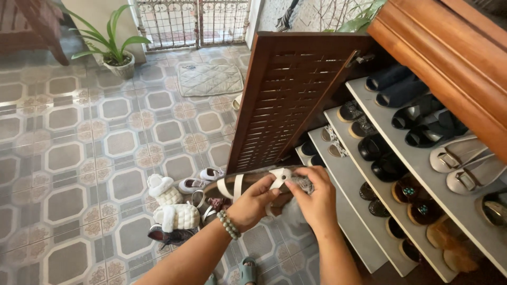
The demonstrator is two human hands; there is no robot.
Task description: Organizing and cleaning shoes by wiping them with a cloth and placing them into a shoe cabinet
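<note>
Both hands close on a brown sandal with white straps point(248, 182), the left hand point(253, 203) pinching it from below near a strap while the right hand point(315, 198) presses a grey cloth point(301, 183) against its front end, just in front of the open shoe cabinet. Behind the sandal the slatted wooden door point(288, 100) stands swung out, partly blocking the sloping shelves point(369, 105) lined with dark shoes and silver sandals. On the patterned tile floor point(79, 158) below the hands lie fluffy white slippers point(177, 216) and small white shoes point(203, 179), with a potted plant point(113, 50) and a doormat point(208, 79) well apart.
</note>
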